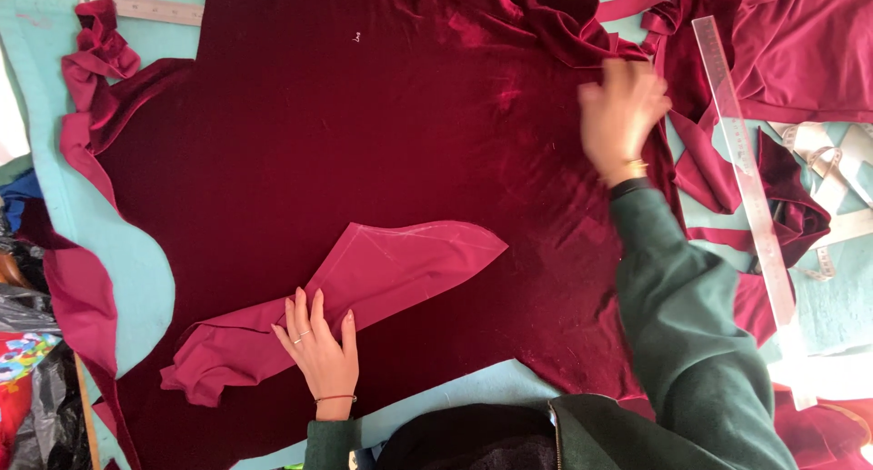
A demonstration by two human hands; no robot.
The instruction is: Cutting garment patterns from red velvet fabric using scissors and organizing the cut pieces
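A large dark red velvet cloth (346, 134) lies spread over a light blue table (136, 279). On it rests a lighter pink-red cut fabric piece (391, 261), folded and pointed at its right end. My left hand (320, 347) lies flat on this piece, fingers apart, pressing its lower part. My right hand (620, 111), blurred, reaches to the far right edge of the velvet beside crumpled red fabric (564, 20); whether it grips the cloth is unclear. Both arms wear dark green sleeves.
A long clear ruler (750, 197) lies along the right side over red scraps. A measuring tape (823, 165) curls near it. Another ruler (150, 9) lies at the top left. Red offcuts (95, 61) hang at the left; bags (23, 379) sit past the table's left edge.
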